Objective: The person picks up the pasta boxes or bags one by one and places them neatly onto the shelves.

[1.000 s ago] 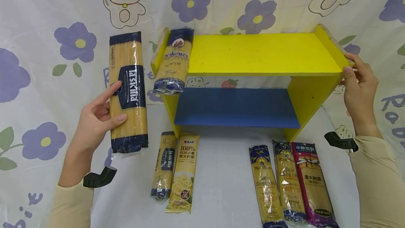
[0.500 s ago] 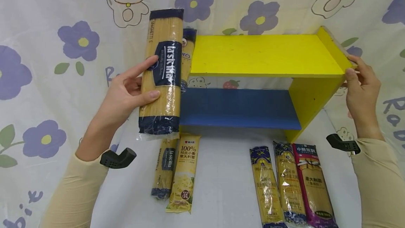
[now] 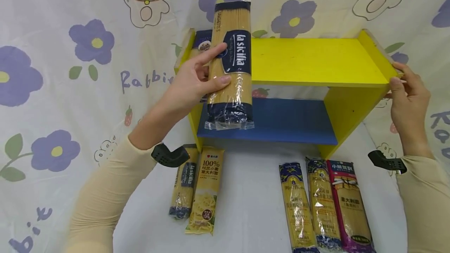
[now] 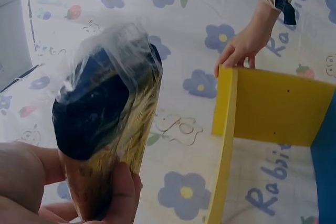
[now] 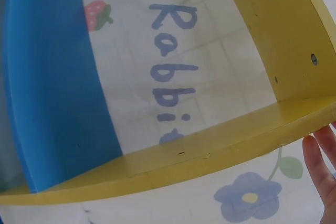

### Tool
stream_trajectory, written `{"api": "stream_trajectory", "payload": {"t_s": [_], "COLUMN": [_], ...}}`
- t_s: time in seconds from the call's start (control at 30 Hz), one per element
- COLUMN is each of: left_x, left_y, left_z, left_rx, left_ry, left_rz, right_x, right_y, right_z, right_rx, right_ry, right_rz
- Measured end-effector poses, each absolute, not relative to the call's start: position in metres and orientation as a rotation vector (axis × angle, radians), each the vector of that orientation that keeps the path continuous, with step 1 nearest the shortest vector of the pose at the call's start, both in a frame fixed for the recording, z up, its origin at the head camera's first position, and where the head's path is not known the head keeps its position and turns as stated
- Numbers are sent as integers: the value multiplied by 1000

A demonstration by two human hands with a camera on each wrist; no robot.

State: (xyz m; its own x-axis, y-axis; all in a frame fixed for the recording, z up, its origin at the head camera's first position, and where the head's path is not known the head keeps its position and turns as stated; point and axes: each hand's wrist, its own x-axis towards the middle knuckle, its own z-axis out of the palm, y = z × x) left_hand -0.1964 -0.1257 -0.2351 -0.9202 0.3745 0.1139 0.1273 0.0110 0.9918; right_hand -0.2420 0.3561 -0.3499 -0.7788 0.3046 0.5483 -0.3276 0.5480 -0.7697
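My left hand (image 3: 197, 75) grips a clear pack of spaghetti (image 3: 242, 85) with a navy label and navy ends, thumb and forefinger across its front. The pack stands nearly upright in front of the left part of the yellow top shelf (image 3: 309, 59). Behind it, partly hidden, a navy-topped pasta pack (image 3: 202, 40) leans at the shelf's left end. In the left wrist view the held pack's wrapped end (image 4: 94, 108) points up, beside the yellow rack. My right hand (image 3: 409, 104) holds the upper right corner of the rack's side panel (image 3: 346, 116), its thumb at the front edge.
Below the top is a blue lower shelf (image 3: 270, 122). On the white table lie a smaller navy-labelled spaghetti pack (image 3: 183, 186) and a yellow pasta pack (image 3: 205, 190) at left. At right lie two blue-and-gold packs (image 3: 299, 206) (image 3: 323, 202) and a red-and-purple pack (image 3: 351, 206).
My left hand has carried the spaghetti pack right and upward, from left of the rack to in front of its top shelf. My right hand keeps its hold on the rack's corner.
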Motion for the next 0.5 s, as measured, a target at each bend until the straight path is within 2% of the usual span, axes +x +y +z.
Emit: {"api": "stream_trajectory", "payload": {"t_s": [0.5], "left_x": [-242], "left_y": [-76], "left_z": [-234], "left_rx": [320], "left_ry": [2075], "left_rz": [1934], "right_x": [-243], "right_y": [358], "right_z": [-350], "right_rx": [38], "right_ry": [-2118], "right_rz": [1242]}}
